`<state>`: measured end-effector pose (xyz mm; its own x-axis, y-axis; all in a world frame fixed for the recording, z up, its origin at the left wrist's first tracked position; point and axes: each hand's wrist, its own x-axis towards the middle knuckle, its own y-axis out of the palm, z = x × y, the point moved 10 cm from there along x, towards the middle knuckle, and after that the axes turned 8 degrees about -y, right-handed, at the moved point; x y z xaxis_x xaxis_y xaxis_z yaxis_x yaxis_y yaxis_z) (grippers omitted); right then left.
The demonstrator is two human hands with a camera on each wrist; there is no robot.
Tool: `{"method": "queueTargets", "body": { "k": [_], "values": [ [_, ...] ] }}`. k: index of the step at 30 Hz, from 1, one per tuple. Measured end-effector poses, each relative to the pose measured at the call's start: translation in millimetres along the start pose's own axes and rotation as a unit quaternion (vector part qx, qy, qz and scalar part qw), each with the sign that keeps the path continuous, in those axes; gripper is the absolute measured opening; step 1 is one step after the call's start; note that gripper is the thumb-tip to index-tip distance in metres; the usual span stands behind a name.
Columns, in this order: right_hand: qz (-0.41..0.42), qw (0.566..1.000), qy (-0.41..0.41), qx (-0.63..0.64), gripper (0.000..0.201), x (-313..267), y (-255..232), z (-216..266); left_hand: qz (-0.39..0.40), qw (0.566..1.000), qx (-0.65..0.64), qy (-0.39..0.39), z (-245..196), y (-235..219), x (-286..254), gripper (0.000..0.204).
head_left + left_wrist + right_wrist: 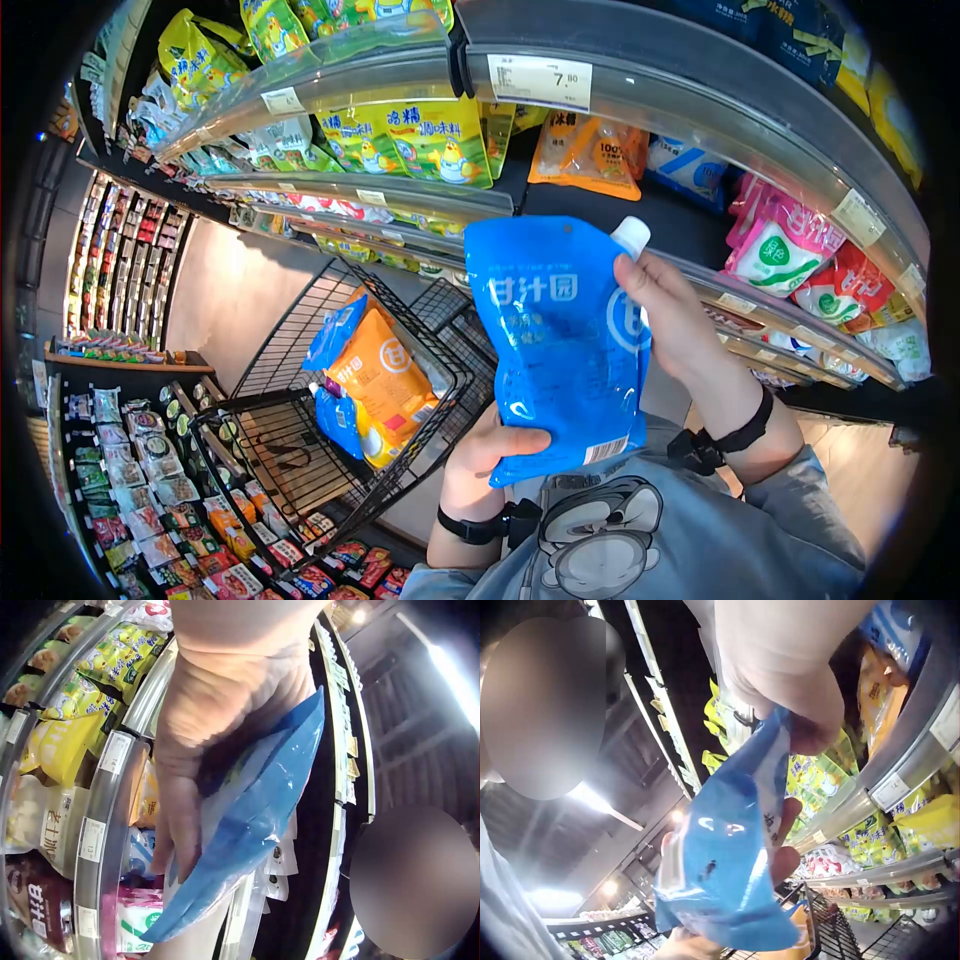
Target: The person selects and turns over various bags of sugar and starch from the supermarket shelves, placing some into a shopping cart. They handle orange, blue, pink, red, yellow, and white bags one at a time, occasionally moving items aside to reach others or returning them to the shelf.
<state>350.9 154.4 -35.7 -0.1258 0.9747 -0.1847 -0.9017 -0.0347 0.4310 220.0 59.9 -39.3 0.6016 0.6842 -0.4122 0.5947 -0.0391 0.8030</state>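
In the head view a blue pouch [565, 330] with white lettering and a white screw cap [631, 236] is held up in front of the chest, its printed face toward the camera. My right hand [668, 312] grips the upper right side, thumb just below the cap. Low on the left edge, my left hand [490, 450] pinches the bottom corner, thumb on the printed face and fingers behind. In the left wrist view the left hand [217, 735] curls along the pouch [255, 802]. The right wrist view shows the right hand [795, 682] at the pouch's [727, 840] upper end.
A black wire shopping cart [270, 440] stands to the left, holding an orange pouch [375, 365] and several blue ones. Ahead run shelves with yellow seasoning bags [440, 140], an orange bag [590, 155] and pink bags [780, 240]. Packets line a low display [150, 470] at left.
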Motion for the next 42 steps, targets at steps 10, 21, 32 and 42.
{"method": "queueTargets", "body": {
  "k": [10,21,32,42],
  "values": [
    [0.006,0.997,0.063,0.050,0.043,1.4,-12.6,-1.2,0.044,0.999,0.018,0.006,3.6,18.9,5.6,0.082],
    [-0.010,0.998,0.051,0.031,0.044,0.0,-17.7,-1.0,0.038,0.999,0.023,0.011,5.5,16.8,7.7,0.086],
    [0.126,0.977,0.069,-0.156,0.032,19.0,28.9,-38.3,-0.103,0.987,0.107,0.062,-35.7,-62.3,-88.5,0.079],
    [0.195,0.957,0.049,-0.210,0.027,33.4,62.1,-63.3,-0.601,0.709,0.305,0.207,-86.8,-340.1,-267.8,0.064]
  ]
}}
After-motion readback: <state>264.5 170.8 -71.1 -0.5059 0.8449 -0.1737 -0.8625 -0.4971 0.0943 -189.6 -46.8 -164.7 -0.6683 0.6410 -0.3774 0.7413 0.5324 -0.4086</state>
